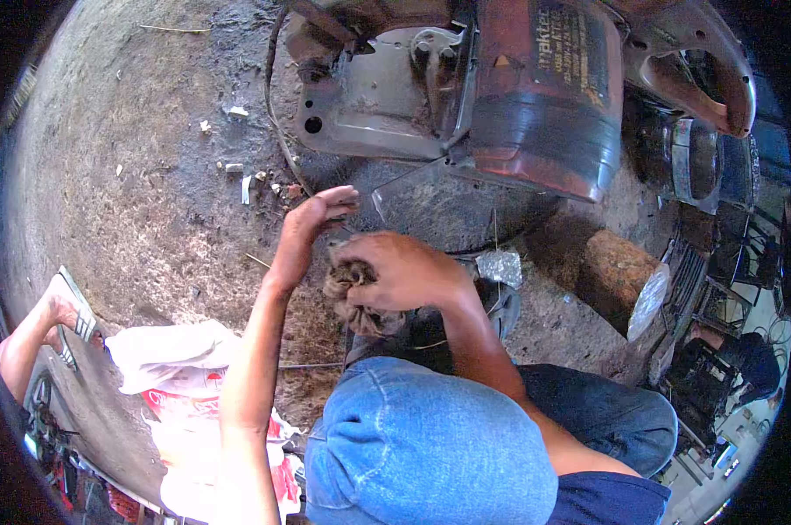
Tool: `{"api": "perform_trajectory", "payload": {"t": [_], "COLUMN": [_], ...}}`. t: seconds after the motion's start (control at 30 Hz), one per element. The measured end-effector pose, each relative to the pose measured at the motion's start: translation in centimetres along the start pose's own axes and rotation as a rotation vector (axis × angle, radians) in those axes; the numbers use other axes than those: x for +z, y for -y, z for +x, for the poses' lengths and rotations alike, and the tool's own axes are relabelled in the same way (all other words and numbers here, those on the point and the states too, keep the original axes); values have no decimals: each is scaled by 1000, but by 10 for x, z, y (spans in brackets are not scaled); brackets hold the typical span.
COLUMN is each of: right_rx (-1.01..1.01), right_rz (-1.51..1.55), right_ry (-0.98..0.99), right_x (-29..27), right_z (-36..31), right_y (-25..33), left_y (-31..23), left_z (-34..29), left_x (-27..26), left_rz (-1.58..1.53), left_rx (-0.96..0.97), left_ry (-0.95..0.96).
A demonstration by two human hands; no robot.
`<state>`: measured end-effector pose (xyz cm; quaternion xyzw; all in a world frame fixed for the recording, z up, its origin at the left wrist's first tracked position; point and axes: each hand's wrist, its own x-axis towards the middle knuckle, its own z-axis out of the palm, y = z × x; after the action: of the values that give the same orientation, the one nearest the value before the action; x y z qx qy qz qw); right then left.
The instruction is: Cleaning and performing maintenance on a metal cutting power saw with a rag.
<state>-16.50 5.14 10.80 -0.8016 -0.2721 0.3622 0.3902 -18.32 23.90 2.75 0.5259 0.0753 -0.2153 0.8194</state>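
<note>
My right hand point(413, 269) is closed around a crumpled, dirty brown rag point(360, 302), in front of my bent knees. Just left of it and a little farther away, my left hand point(315, 217) is raised with its fingers stretched out. Nothing shows in the left hand, though its palm is partly turned from view. Beyond both hands stands a worn machine with a red and black cylinder point(544, 105) and a grey metal frame point(369, 131).
A cut log point(619, 267) lies at the right, near a clear crinkled plastic packet point(500, 267). White and red sacks point(185, 402) lie at the left on the stained floor point(177, 236). Another person's leg point(32, 337) shows at the far left. Metal parts point(697, 162) stand at the right.
</note>
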Motion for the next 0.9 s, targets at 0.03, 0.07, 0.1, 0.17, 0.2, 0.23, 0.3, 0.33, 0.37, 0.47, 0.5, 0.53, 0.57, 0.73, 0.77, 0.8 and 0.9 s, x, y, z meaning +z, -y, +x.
{"api": "perform_trajectory", "payload": {"t": [0.03,0.07,0.1,0.17,0.2,0.23,0.3,0.33,0.37,0.47,0.5,0.53,0.57,0.73,0.77,0.8,0.9], "right_rx": [-137,-271,-201,-172,-146,-113,-72,-19,53,124,101,5,4,-157,-101,-43,142], "right_rz": [70,139,272,261,163,56,-103,-272,-220,-189,-15,152,290,283,181,76,394], "right_ry": [-103,-205,-266,-539,-750,-959,-1162,-1366,-1331,-1318,-1260,-1149,-1001,-1385,-1489,-1590,-1182], "right_x": [-8,-14,-20,-31,-31,-28,-27,-26,-19,11,16,21,28,16,14,12,21], "right_z": [5,10,15,30,44,58,85,97,114,153,157,157,152,112,116,124,153], "right_y": [13,20,21,15,3,-15,-35,-42,-44,-20,3,14,21,11,2,-11,8], "left_y": [-7,-13,-19,-28,-34,-40,-43,-44,-48,-47,-49,-46,-37,-31,-29,-26,-23], "left_z": [-5,-9,-12,-12,-8,-3,10,19,26,47,44,41,42,29,25,23,23], "left_x": [-7,-14,-19,-31,-32,-29,-32,-28,-24,-20,-28,-39,-58,-47,-49,-50,-48], "left_rz": [-40,-82,-26,26,30,144,292,287,309,48,-27,-106,138,-176,-126,-77,-118], "left_rx": [21,41,66,124,127,160,232,234,278,270,286,304,462,333,342,352,356], "left_ry": [-49,-96,-174,-247,-251,-310,-418,-414,-456,-570,-625,-676,-595,-786,-781,-775,-786]}}
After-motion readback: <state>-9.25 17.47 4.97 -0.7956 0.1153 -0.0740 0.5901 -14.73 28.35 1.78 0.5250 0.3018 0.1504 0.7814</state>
